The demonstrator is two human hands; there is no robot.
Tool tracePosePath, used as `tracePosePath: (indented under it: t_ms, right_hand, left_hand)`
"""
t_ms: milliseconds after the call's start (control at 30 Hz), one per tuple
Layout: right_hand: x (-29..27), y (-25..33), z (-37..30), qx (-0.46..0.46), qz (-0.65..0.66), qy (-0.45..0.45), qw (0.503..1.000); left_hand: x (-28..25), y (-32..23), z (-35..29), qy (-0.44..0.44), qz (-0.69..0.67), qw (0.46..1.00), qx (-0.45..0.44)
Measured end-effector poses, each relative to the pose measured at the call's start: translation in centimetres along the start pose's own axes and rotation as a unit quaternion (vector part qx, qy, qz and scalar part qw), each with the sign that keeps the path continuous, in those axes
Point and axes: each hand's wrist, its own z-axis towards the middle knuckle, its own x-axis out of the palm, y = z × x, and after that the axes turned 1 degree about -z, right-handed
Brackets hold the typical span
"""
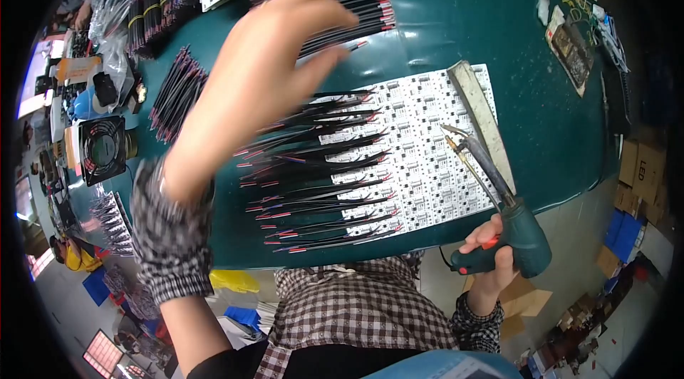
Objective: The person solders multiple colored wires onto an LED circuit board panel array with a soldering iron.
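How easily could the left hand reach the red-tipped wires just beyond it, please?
Probably yes: the left hand appears close to the red-tipped wires, with nothing visible in between.

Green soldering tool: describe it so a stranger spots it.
On the glossy green table, find the white circuit-board sheet. Near its lower right corner, the person's right grip holds the dark green pistol-shaped soldering tool. Unlike the pale flat bar, it has red parts and metal prongs.

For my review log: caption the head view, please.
Right hand holds a green soldering gun, tip over white circuit boards; blurred left hand above black wires.
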Motion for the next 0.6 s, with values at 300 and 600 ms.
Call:
tracePosePath:
  t_ms: [300, 600]
  right_hand:
    - [-0.7, 0.0, 0.1, -0.070, 0.003, 0.022, 0.997]
    - [-0.4, -0.2, 0.8, -0.068, 0.027, 0.039, 0.997]
  left_hand:
    - [-3.6, 5.2, -7.3, -0.083, 0.059, 0.950, -0.294]
    - [-1.2, 9.2, -13.9, -0.077, 0.116, 0.949, -0.284]
